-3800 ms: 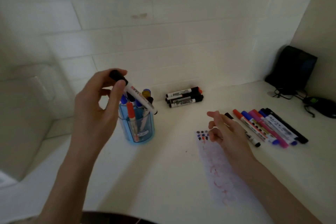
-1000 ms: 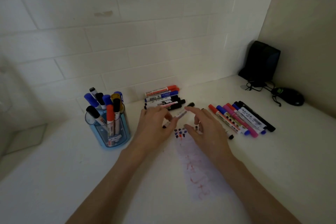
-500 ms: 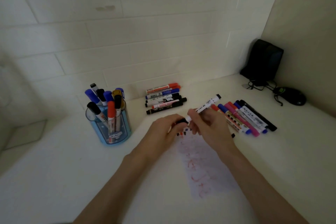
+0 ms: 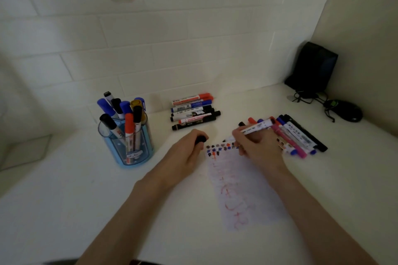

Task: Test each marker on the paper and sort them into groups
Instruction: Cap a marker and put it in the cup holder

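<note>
Marker (image 4: 256, 128) in right hand (image 4: 257, 148); six markers (image 4: 193, 112) by wall (image 4: 150, 49).

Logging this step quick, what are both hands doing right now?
Left hand: grips the black marker cap.
Right hand: holds the uncapped white-barrelled marker, tip at the paper.

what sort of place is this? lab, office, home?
Probably a home desk or counter nook: a white worktop set in a corner of white tiled wall, a blue cup of markers, and a computer mouse with its cable.
</note>
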### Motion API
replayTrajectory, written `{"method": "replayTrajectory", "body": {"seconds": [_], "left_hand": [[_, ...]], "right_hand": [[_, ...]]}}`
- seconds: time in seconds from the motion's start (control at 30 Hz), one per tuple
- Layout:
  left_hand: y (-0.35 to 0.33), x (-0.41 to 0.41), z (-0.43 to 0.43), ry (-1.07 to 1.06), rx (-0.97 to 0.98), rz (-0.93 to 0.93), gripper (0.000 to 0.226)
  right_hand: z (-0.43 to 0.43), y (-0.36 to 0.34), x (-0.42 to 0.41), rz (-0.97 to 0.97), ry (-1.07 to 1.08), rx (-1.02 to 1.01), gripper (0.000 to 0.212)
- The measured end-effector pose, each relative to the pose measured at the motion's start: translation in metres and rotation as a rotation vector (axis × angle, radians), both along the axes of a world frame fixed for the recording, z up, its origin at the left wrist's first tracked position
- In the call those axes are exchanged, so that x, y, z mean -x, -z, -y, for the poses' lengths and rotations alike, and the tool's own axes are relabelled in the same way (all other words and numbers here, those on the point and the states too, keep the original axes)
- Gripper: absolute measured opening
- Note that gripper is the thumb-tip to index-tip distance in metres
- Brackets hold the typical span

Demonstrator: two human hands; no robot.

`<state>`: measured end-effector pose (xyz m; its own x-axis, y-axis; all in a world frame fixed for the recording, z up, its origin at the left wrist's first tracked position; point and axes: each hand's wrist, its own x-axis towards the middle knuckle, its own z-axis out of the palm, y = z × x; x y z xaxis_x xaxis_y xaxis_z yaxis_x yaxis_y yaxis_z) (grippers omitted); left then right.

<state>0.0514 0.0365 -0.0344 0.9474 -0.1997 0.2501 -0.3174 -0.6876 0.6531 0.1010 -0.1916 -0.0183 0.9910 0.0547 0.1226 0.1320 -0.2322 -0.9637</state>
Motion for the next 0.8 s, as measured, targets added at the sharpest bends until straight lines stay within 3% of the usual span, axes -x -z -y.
{"method": "replayTrajectory", "body": {"seconds": [0.1, 0.27, 0.8], "left_hand": [[0.001, 0.004, 0.002, -0.013, -0.109, 0.012, 0.019], [-0.005, 0.003, 0.009, -0.059, -0.294, -0.03, 0.053], [-0.004, 0.002, 0.009, -0.048, -0.32, 0.018, 0.05]], "right_hand": [[-0.009, 0.008, 0.002, 0.034, -0.03, 0.077, 0.013], [-0.012, 0.015, 0.002, 0.018, 0.042, 0.086, 0.013], [-0.012, 0.018, 0.003, 0.073, 0.006, 0.143, 0.018]]}}
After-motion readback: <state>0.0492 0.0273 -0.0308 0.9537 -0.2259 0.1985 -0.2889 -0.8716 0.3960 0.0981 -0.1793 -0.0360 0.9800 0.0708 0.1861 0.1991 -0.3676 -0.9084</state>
